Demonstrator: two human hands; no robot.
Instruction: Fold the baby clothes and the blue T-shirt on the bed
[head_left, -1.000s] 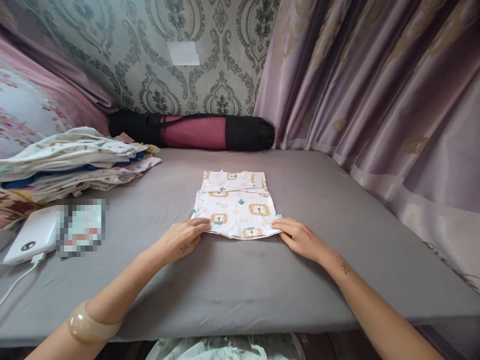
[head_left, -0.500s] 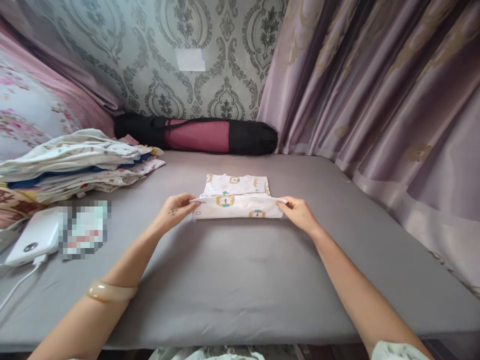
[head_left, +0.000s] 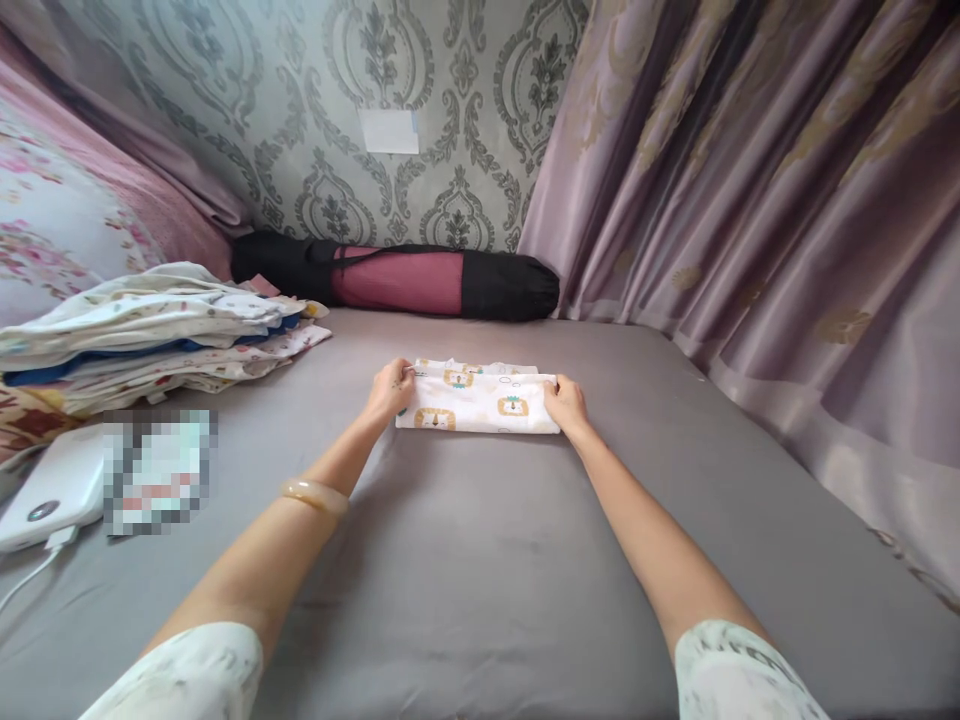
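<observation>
A white cloth garment with yellow lion prints lies folded into a wide strip on the grey sheet. My left hand pinches its upper left corner, fingers closed on the fabric. At the opposite end, my right hand grips the upper right corner the same way. Between the hands the top layer is stretched straight, and a narrow band of the same fabric shows behind it. Both hands' fingertips are partly hidden by cloth.
Stacked clothes lie at the left, with a white power bank, its cable and a blurred item nearer. A black and pink long bag rests along the wall. Purple curtains hang at the right.
Both hands have moved away from me, carrying the held edge of the garment over its back part, which now shows less. My left hand has also shifted slightly right.
</observation>
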